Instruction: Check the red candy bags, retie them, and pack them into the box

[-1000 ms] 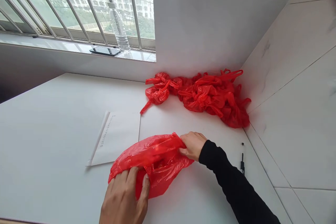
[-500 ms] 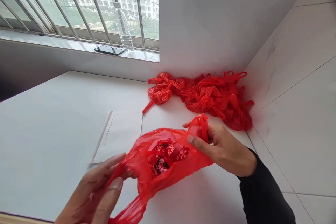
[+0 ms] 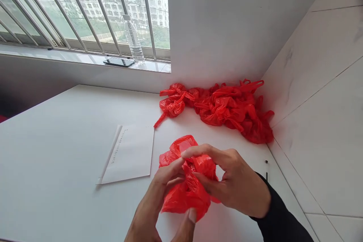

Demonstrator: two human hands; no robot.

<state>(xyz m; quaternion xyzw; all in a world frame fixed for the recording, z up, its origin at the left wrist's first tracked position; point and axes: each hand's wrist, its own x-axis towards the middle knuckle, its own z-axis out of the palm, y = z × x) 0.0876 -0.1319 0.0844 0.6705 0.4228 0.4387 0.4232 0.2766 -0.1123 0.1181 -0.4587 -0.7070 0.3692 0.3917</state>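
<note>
A thin red plastic bag (image 3: 185, 198) is bunched up between my two hands above the white table (image 3: 70, 159). My left hand (image 3: 159, 196) curls around its near left side, fingers at the gathered opening and thumb low on the front. From the right, my right hand (image 3: 236, 177) grips the gathered top between thumb and fingers. Both sets of fingertips nearly meet over the mouth. Folds of plastic cover most of what the bag holds; only a small patterned red patch shows.
Two knotted red bags (image 3: 172, 106) lie near the wall, beside a heap of crumpled red bags (image 3: 229, 107) in the corner. White papers (image 3: 130, 155) rest left of my hands. On the windowsill are a phone (image 3: 119, 62) and a clear bottle (image 3: 134, 43).
The bag was spread wide, showing red patterned packets inside. Both hands have come together, and its opening is now gathered and crumpled between them.
</note>
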